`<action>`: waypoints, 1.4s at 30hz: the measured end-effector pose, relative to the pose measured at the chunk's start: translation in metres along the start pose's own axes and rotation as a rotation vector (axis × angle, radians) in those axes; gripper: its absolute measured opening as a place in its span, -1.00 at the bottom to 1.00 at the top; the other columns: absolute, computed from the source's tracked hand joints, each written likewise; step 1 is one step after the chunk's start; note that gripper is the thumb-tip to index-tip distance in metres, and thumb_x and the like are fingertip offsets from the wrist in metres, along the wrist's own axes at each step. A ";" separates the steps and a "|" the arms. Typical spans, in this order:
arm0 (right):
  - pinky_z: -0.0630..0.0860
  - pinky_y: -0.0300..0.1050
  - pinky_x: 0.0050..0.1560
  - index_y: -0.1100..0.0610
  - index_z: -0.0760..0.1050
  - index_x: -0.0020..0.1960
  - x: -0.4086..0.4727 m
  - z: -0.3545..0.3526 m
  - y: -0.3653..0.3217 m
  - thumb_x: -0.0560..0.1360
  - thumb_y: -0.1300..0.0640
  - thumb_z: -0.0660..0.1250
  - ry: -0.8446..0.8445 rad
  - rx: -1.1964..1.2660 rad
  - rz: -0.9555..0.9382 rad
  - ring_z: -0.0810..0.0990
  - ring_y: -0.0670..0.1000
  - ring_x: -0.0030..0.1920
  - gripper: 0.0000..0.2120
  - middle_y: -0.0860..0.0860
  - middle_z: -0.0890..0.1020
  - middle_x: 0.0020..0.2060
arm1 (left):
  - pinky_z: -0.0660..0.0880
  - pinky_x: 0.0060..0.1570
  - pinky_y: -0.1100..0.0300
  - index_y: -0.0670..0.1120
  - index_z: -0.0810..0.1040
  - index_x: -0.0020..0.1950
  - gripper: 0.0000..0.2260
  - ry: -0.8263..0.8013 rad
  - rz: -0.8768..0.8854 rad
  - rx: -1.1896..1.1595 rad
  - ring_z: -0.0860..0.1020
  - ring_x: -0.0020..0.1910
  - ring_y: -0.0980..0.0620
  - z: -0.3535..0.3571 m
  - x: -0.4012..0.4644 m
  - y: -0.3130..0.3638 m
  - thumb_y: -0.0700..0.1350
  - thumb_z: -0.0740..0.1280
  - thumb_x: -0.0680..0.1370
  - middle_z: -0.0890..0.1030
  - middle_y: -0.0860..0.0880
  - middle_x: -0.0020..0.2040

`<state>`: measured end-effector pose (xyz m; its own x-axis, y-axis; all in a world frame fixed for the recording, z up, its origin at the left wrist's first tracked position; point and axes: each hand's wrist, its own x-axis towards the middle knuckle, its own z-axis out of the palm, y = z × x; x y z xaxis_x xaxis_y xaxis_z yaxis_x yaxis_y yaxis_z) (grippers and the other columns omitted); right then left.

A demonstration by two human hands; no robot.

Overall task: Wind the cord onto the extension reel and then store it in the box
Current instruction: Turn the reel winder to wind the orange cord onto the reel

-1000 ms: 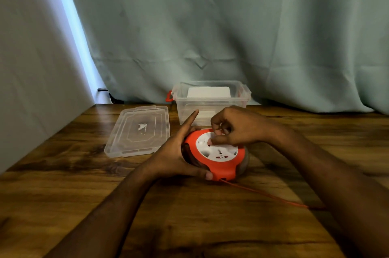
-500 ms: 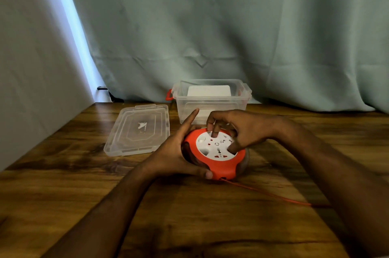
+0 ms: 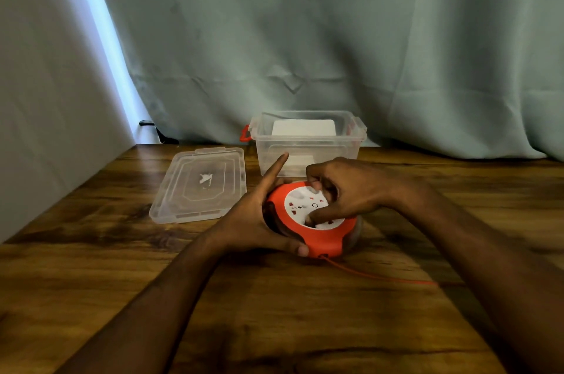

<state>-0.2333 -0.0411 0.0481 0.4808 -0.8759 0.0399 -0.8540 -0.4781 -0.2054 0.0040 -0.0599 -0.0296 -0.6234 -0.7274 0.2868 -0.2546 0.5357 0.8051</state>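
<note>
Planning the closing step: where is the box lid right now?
In the head view the lid lies flat on the table, left of the open box and beyond the left hand.

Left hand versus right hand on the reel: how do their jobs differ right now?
The left hand cups the reel's side, forefinger pointing up, thumb at the orange rim. The right hand comes from above, fingertips pressed into the white top face. Both touch the reel, which sits on the table with cord trailing out.

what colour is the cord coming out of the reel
Orange-red, matching the reel; the cord shows in the head view.
</note>
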 end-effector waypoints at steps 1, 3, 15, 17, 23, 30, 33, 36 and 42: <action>0.63 -0.18 -0.32 -0.08 0.47 -0.02 0.001 0.003 -0.002 0.39 -0.34 0.51 0.024 -0.031 -0.003 0.65 -0.13 -0.15 -0.59 -0.14 0.66 -0.10 | 0.52 0.35 0.21 0.41 -0.13 0.61 0.33 -0.003 0.002 -0.003 0.49 0.42 0.21 0.000 0.000 0.000 0.07 0.75 0.15 0.43 0.17 0.50; 0.54 -0.25 -0.37 -0.04 0.53 -0.04 0.002 0.007 -0.006 0.45 -0.34 0.44 0.061 -0.068 -0.035 0.64 -0.16 -0.19 -0.61 -0.12 0.67 -0.15 | 0.52 0.34 0.22 0.40 -0.13 0.62 0.33 -0.010 0.004 -0.002 0.50 0.41 0.21 0.001 0.000 0.000 0.05 0.75 0.16 0.42 0.19 0.50; 0.63 -0.21 -0.25 -0.09 0.50 0.29 -0.003 -0.019 0.012 0.36 0.26 0.63 -0.108 0.254 -0.097 0.65 -0.19 -0.26 -0.40 -0.13 0.67 0.13 | 0.51 0.19 0.41 0.40 -0.10 0.62 0.34 0.007 0.008 -0.009 0.52 0.34 0.33 0.000 0.000 -0.003 0.00 0.77 0.14 0.43 0.26 0.44; 0.61 -0.25 -0.24 -0.11 0.48 0.34 -0.002 -0.016 0.014 0.34 0.27 0.64 -0.117 0.252 -0.091 0.64 -0.32 -0.19 -0.32 -0.16 0.63 0.17 | 0.52 0.22 0.38 0.40 -0.11 0.62 0.34 0.005 0.005 -0.008 0.52 0.35 0.30 0.001 0.000 -0.003 0.00 0.77 0.15 0.43 0.23 0.46; 0.66 -0.24 -0.16 -0.14 0.43 0.37 -0.001 -0.012 0.015 0.34 0.22 0.61 -0.104 0.198 -0.079 0.61 -0.09 0.18 -0.30 -0.13 0.58 0.22 | 0.53 0.23 0.35 0.43 -0.09 0.61 0.33 0.014 -0.002 -0.007 0.52 0.37 0.27 0.001 0.000 -0.002 0.03 0.77 0.14 0.46 0.29 0.43; 0.65 0.05 -0.17 -0.11 0.50 0.02 -0.002 -0.008 0.004 0.28 -0.11 0.64 -0.034 0.069 -0.081 0.63 -0.08 -0.12 -0.56 -0.10 0.65 -0.14 | 0.55 0.30 0.23 0.42 -0.09 0.61 0.33 0.021 0.009 -0.012 0.53 0.39 0.20 0.001 -0.001 -0.003 0.03 0.77 0.14 0.45 0.19 0.47; 0.56 -0.07 -0.29 -0.02 0.51 -0.23 -0.002 -0.005 0.001 0.30 -0.24 0.61 -0.017 0.051 -0.046 0.60 -0.12 -0.28 -0.61 -0.13 0.62 -0.35 | 0.54 0.29 0.25 0.40 -0.10 0.62 0.33 0.016 0.008 -0.012 0.53 0.38 0.22 0.001 0.000 -0.005 0.03 0.77 0.14 0.44 0.19 0.48; 0.55 -0.15 -0.30 0.04 0.53 -0.31 -0.002 -0.001 -0.005 0.42 -0.27 0.53 -0.008 0.052 -0.025 0.62 -0.17 -0.30 -0.59 -0.15 0.64 -0.40 | 0.55 0.28 0.24 0.39 -0.09 0.63 0.32 0.005 0.015 -0.017 0.54 0.37 0.22 0.002 -0.001 -0.004 0.00 0.76 0.16 0.45 0.19 0.47; 0.58 -0.11 -0.23 0.00 0.62 -0.16 0.000 0.000 -0.008 0.53 -0.08 0.51 0.018 0.155 -0.075 0.65 -0.12 -0.28 -0.81 -0.07 0.68 -0.31 | 0.56 0.28 0.24 0.40 -0.09 0.62 0.32 0.005 0.006 -0.010 0.53 0.37 0.23 0.002 -0.002 -0.002 -0.03 0.76 0.17 0.44 0.23 0.45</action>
<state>-0.2264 -0.0368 0.0499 0.5372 -0.8398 0.0782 -0.7740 -0.5277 -0.3500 0.0041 -0.0590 -0.0328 -0.6210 -0.7265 0.2942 -0.2436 0.5356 0.8086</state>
